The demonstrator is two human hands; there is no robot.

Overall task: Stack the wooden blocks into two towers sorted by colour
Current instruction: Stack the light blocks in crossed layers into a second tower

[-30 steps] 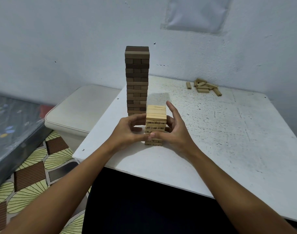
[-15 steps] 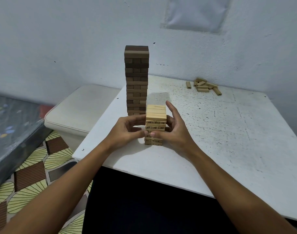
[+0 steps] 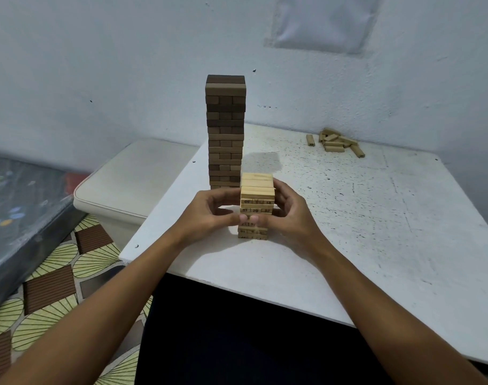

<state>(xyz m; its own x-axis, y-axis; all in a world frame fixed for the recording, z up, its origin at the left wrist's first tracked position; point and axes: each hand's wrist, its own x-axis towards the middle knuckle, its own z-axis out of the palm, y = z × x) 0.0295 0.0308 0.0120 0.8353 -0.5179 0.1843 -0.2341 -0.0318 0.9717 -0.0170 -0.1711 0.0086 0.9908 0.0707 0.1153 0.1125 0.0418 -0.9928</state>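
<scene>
Light tower (image 3: 256,207): since a second ago we keep both hands, left (image 3: 209,215) and right (image 3: 288,215), cupped around it (squaring layers); loose blocks (image 3: 335,143) remain unstacked.

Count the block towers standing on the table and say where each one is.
2. The tall dark tower stands toward the table's far left edge. The short light tower stands just in front of it, held between the left hand and right hand. None seem hidden.

On the table (image 3: 348,232) we see a short tower (image 3: 257,195) in front of a tall tower (image 3: 225,129). Loose blocks (image 3: 337,141) lie far back right.
</scene>
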